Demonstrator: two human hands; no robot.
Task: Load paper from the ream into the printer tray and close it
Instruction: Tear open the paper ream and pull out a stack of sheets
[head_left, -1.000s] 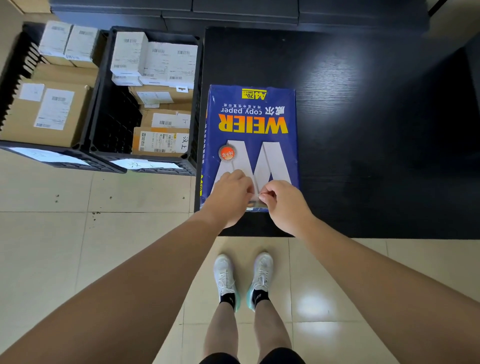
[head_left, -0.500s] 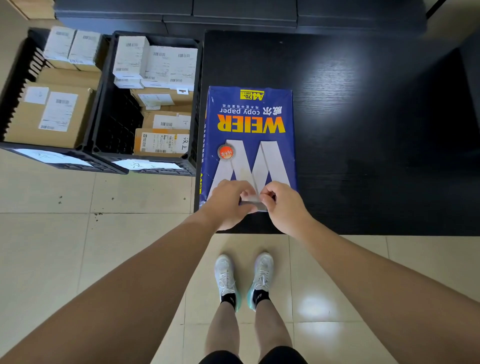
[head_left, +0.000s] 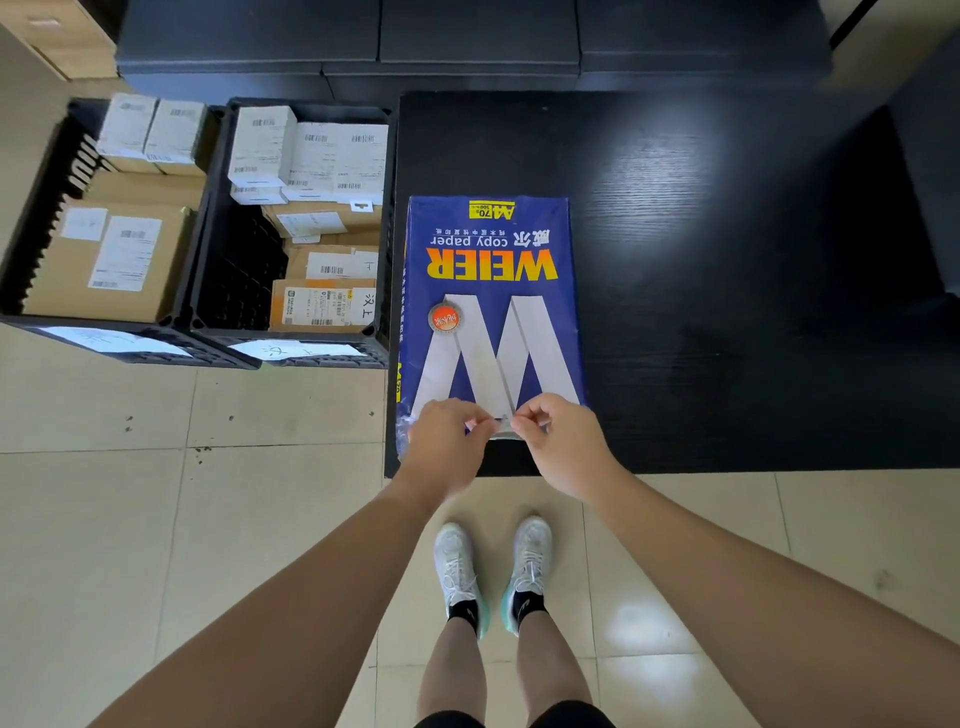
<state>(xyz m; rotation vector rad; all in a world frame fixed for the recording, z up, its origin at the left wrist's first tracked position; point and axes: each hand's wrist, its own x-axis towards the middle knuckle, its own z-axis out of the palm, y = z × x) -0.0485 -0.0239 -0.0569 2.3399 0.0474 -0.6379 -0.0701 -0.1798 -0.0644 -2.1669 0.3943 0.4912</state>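
The blue paper-wrapped ream lies flat at the black desk's near left corner. Left hand and right hand each pinch the wrapper's near seam; a jerky tear could rip sheets or drag the ream off the edge.

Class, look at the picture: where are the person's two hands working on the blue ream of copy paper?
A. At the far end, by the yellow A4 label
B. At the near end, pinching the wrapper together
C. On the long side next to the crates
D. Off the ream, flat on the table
B: the left hand and the right hand meet at the near end of the ream, fingers pinching the wrapper edge.
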